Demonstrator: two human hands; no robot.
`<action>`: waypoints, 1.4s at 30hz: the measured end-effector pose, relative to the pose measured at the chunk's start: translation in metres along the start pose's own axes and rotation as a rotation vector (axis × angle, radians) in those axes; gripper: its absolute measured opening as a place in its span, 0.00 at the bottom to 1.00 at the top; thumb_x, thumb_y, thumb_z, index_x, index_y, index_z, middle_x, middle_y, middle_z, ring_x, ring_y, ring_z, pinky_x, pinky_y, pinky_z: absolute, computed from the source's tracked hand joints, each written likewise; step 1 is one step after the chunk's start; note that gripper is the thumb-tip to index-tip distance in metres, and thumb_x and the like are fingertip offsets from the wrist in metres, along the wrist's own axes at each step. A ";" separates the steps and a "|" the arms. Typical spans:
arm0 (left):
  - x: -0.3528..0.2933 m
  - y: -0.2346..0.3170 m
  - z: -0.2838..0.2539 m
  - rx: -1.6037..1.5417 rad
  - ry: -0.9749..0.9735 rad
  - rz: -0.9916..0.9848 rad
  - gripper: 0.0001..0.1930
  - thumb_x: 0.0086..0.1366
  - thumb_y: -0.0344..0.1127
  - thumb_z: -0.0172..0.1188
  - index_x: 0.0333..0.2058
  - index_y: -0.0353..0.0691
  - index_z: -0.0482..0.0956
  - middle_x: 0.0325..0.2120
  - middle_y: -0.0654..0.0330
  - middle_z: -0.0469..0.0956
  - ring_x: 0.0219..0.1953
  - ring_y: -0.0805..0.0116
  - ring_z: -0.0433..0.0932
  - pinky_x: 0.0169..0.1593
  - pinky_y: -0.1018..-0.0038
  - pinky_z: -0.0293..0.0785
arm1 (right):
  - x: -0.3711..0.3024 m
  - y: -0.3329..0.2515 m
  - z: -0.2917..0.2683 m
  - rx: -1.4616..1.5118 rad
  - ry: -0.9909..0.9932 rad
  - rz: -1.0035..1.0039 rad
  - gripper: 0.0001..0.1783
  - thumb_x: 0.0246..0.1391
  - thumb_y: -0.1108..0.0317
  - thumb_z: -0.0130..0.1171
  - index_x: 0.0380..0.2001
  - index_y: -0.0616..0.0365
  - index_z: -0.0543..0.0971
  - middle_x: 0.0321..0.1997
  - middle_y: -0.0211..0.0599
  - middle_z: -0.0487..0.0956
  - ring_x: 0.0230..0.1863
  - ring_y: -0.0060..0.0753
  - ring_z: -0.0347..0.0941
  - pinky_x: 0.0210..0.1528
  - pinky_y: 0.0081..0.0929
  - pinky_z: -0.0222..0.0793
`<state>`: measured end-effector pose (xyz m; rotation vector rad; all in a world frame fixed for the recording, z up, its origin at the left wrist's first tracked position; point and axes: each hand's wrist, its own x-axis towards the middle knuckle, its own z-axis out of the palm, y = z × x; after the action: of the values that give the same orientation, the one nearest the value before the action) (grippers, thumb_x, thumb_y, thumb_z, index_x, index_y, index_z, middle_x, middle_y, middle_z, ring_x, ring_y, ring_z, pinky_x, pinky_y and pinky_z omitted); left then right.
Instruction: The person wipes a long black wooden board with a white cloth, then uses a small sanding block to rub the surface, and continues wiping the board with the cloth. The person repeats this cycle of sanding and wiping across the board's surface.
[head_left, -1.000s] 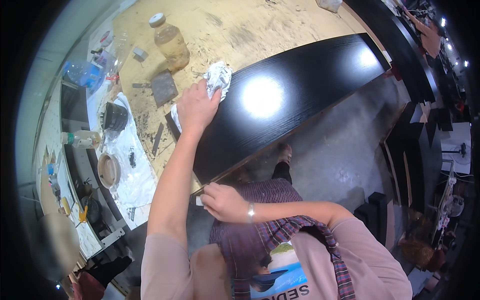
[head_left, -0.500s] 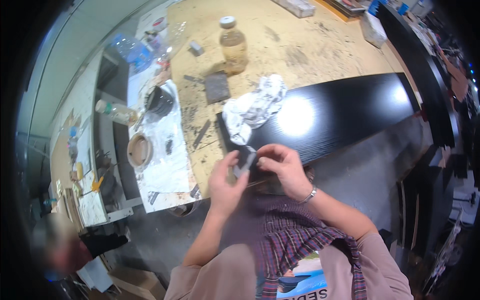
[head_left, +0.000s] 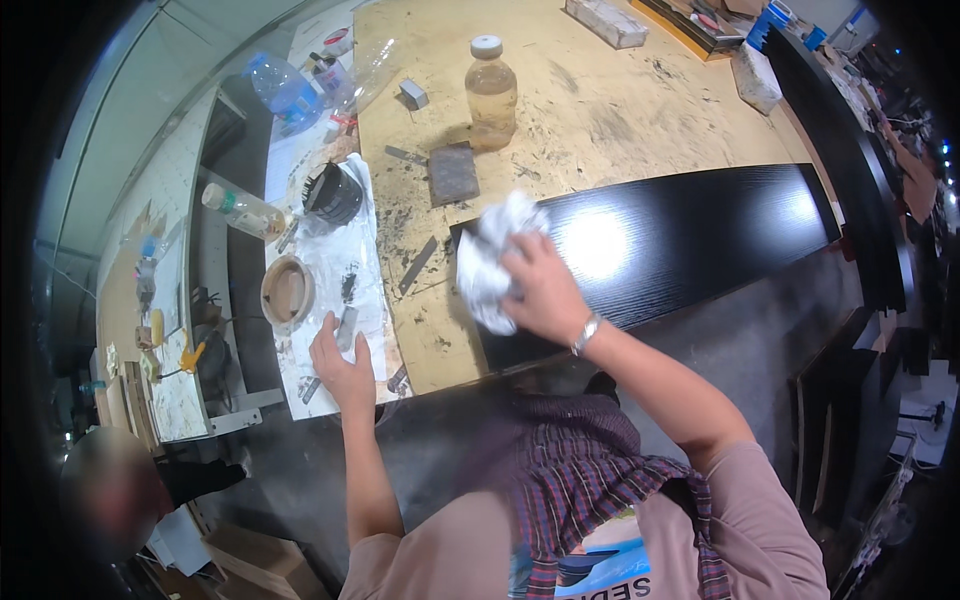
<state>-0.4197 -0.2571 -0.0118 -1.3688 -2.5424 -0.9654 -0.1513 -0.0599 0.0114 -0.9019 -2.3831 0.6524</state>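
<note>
My right hand (head_left: 546,292) is closed on a crumpled white cloth (head_left: 490,275), pressed over the left end of a glossy black board (head_left: 680,240). My left hand (head_left: 347,372) is at the left edge of the table, thumb and fingers apart on either side of a small grey strip (head_left: 347,328). The strip appears to rest on a stained white sheet (head_left: 330,375). Beyond that hand, a round brown tape roll (head_left: 288,291) and a black cup-like container (head_left: 332,194) sit on the same sheet.
A capped bottle of yellowish liquid (head_left: 491,100) stands behind a dark square pad (head_left: 453,174). A small grey block (head_left: 413,95), a dark flat strip (head_left: 419,265) and clear plastic bottles (head_left: 284,95) lie around. A blurred person (head_left: 115,490) is at lower left.
My left hand has moved left from the board to the white sheet, along with the grey strip. My right hand has moved up and taken hold of the cloth, bunching it.
</note>
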 end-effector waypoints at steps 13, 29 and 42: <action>0.021 0.071 0.024 -0.400 -0.162 -0.015 0.21 0.65 0.25 0.60 0.57 0.34 0.77 0.43 0.52 0.84 0.49 0.60 0.82 0.58 0.65 0.72 | -0.087 -0.034 -0.007 -0.027 -0.150 -0.310 0.30 0.35 0.80 0.64 0.48 0.49 0.81 0.63 0.39 0.77 0.65 0.50 0.72 0.64 0.43 0.72; 0.029 0.106 0.030 -0.565 -0.314 0.008 0.16 0.69 0.26 0.58 0.54 0.31 0.78 0.34 0.55 0.86 0.38 0.69 0.83 0.50 0.71 0.77 | -0.113 -0.017 -0.026 -0.169 0.028 -0.323 0.14 0.52 0.71 0.56 0.44 0.52 0.80 0.56 0.42 0.76 0.64 0.50 0.71 0.63 0.44 0.70; 0.026 0.128 0.045 -0.625 -0.335 -0.061 0.15 0.71 0.24 0.55 0.55 0.29 0.78 0.33 0.57 0.82 0.38 0.71 0.82 0.49 0.73 0.76 | -0.184 0.153 -0.178 -0.296 0.375 0.240 0.22 0.41 0.84 0.59 0.40 0.51 0.86 0.52 0.35 0.84 0.56 0.45 0.79 0.56 0.35 0.78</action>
<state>-0.3259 -0.1620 0.0238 -1.7264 -2.6343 -1.7897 0.1467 -0.0420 0.0040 -1.3215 -2.0783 0.1879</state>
